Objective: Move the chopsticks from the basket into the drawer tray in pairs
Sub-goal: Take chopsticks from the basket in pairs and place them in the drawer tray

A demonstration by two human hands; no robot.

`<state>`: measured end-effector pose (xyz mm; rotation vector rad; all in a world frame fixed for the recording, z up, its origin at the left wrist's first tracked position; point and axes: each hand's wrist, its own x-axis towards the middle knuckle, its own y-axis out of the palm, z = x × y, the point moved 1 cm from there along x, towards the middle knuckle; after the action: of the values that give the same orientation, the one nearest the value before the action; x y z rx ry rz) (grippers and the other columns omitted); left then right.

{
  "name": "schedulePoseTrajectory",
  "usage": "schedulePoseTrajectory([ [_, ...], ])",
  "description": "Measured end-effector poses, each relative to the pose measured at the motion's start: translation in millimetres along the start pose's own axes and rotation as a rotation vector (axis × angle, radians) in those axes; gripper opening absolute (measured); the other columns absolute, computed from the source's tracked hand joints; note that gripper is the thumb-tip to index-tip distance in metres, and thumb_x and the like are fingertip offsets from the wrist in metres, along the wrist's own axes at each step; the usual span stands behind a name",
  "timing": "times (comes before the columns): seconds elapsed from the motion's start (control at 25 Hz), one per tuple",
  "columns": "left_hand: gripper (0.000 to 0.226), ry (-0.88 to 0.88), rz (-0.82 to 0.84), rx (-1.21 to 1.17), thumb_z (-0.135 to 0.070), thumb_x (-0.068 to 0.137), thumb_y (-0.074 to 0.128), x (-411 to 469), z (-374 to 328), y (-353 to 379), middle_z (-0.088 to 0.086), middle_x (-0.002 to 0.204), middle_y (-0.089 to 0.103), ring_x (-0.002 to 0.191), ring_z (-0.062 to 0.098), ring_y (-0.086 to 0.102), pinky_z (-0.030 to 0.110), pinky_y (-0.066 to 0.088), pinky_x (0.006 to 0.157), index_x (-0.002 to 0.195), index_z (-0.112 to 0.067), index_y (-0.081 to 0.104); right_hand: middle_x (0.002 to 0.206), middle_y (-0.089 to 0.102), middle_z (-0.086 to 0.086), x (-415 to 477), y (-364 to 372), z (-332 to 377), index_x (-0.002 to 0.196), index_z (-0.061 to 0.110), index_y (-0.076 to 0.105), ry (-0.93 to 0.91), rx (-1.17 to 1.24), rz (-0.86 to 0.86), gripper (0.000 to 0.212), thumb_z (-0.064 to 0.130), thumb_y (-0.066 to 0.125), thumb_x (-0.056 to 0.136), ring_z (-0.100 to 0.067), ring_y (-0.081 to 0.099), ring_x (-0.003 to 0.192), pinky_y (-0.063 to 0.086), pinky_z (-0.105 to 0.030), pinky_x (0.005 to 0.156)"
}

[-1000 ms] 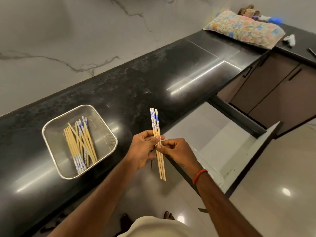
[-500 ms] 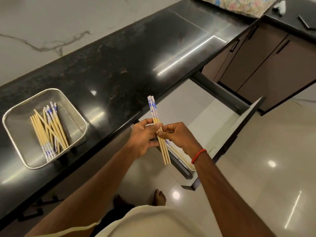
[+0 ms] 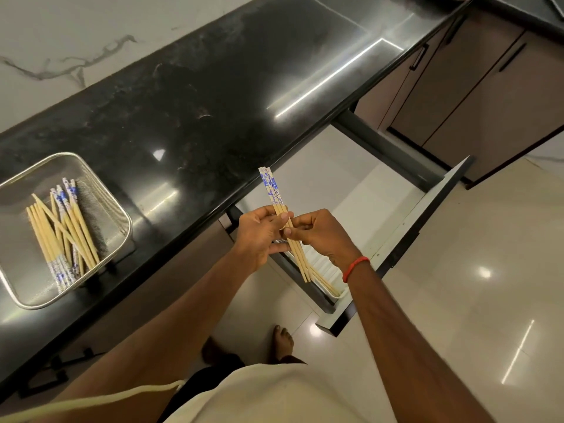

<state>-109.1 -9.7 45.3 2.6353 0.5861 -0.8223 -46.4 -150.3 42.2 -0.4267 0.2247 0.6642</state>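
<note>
A pair of wooden chopsticks with blue-and-white patterned tops stands nearly upright in front of me, above the near end of the open drawer. My left hand and my right hand both pinch the pair at its middle. Below my hands, a white tray in the drawer holds a few chopsticks, partly hidden by my right wrist. The metal mesh basket on the black counter at the left contains several more chopsticks.
The black counter runs diagonally across the view. The drawer's dark front panel juts out over the glossy floor. Brown cabinet doors stand at the upper right. My bare feet are below the drawer.
The view has tilted down and shifted right, so the basket sits further left. Both hands keep the same hold on the pair, now over the tray, which shows more plainly.
</note>
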Motion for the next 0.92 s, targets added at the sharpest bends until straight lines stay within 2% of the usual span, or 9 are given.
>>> schedulePoseTrajectory([
  [0.12,0.016,-0.003,-0.005,-0.006,-0.009,0.093,0.070,6.7,1.1,10.3,0.010,0.102,0.079,0.089,0.028,0.079,0.044,0.064,0.061,0.109,-0.007,0.071,0.092,0.078,-0.010,4.6,-6.6,-10.5,0.106,0.007,0.077,0.031,0.044,-0.017,0.022,0.018,0.076,0.086,-0.018,0.075,0.085,0.059,-0.034,0.083],
  [0.2,0.027,-0.025,-0.006,-0.002,-0.011,0.093,0.072,9.9,3.2,15.8,0.014,0.111,0.077,0.096,0.030,0.077,0.051,0.064,0.067,0.119,-0.007,0.069,0.090,0.078,-0.008,10.6,-13.5,-21.5,0.103,0.008,0.078,0.045,0.044,-0.008,0.020,0.018,0.077,0.085,-0.011,0.073,0.080,0.056,-0.025,0.075],
  [0.32,0.040,-0.054,-0.062,0.038,-0.019,0.093,0.073,14.4,11.6,12.6,0.004,0.120,0.070,0.105,0.020,0.069,0.053,0.061,0.077,0.132,-0.016,0.063,0.083,0.076,-0.013,23.6,-22.1,-49.6,0.091,0.010,0.079,0.110,-0.118,-0.055,0.014,0.021,0.079,0.083,-0.016,0.065,0.074,0.053,-0.036,0.074],
  [0.4,0.031,-0.031,-0.149,0.068,-0.023,0.093,0.072,17.7,17.8,1.4,-0.001,0.110,0.072,0.096,0.012,0.068,0.043,0.058,0.075,0.124,-0.018,0.067,0.082,0.075,-0.011,30.9,-22.4,-74.4,0.086,0.010,0.078,0.196,-0.323,-0.047,0.013,0.023,0.079,0.083,-0.022,0.067,0.078,0.054,-0.039,0.078],
  [0.56,0.002,0.006,-0.242,0.152,-0.022,0.093,0.072,19.4,30.1,-24.1,0.003,0.089,0.074,0.087,0.018,0.067,0.032,0.054,0.068,0.095,-0.022,0.072,0.094,0.076,-0.006,35.3,-12.3,-109.4,0.099,0.015,0.078,0.329,-0.482,-0.035,0.016,0.023,0.078,0.084,-0.025,0.071,0.088,0.056,-0.035,0.081],
  [0.64,0.004,-0.024,-0.234,0.134,-0.020,0.094,0.071,18.4,36.8,-31.2,0.005,0.090,0.074,0.087,0.022,0.066,0.030,0.050,0.067,0.096,-0.018,0.072,0.091,0.076,-0.007,38.8,-4.3,-117.7,0.094,0.016,0.078,0.354,-0.554,-0.041,0.011,0.021,0.076,0.085,-0.026,0.071,0.083,0.055,-0.032,0.074],
  [0.72,0.009,-0.058,-0.249,0.148,-0.023,0.094,0.069,16.9,42.3,-35.5,0.003,0.098,0.078,0.092,0.022,0.073,0.036,0.055,0.078,0.101,-0.017,0.073,0.090,0.073,-0.010,41.1,4.0,-123.1,0.090,0.013,0.075,0.369,-0.657,-0.042,0.008,0.020,0.073,0.086,-0.031,0.069,0.085,0.052,-0.032,0.070],
  [0.8,0.017,-0.080,-0.268,0.164,-0.026,0.096,0.068,16.0,45.4,-37.4,0.002,0.103,0.080,0.098,0.020,0.075,0.043,0.057,0.090,0.109,-0.016,0.072,0.099,0.069,-0.013,42.9,11.2,-127.4,0.098,0.009,0.069,0.362,-0.781,-0.052,0.013,0.018,0.068,0.089,-0.035,0.066,0.093,0.049,-0.035,0.073],
  [0.92,0.021,-0.082,-0.263,0.161,-0.027,0.097,0.066,14.9,47.3,-40.5,0.003,0.104,0.079,0.097,0.020,0.075,0.045,0.056,0.092,0.113,-0.014,0.071,0.105,0.067,-0.013,46.4,19.9,-132.1,0.107,0.008,0.065,0.314,-0.945,-0.068,0.018,0.008,0.055,0.091,-0.034,0.064,0.098,0.045,-0.035,0.072],
])
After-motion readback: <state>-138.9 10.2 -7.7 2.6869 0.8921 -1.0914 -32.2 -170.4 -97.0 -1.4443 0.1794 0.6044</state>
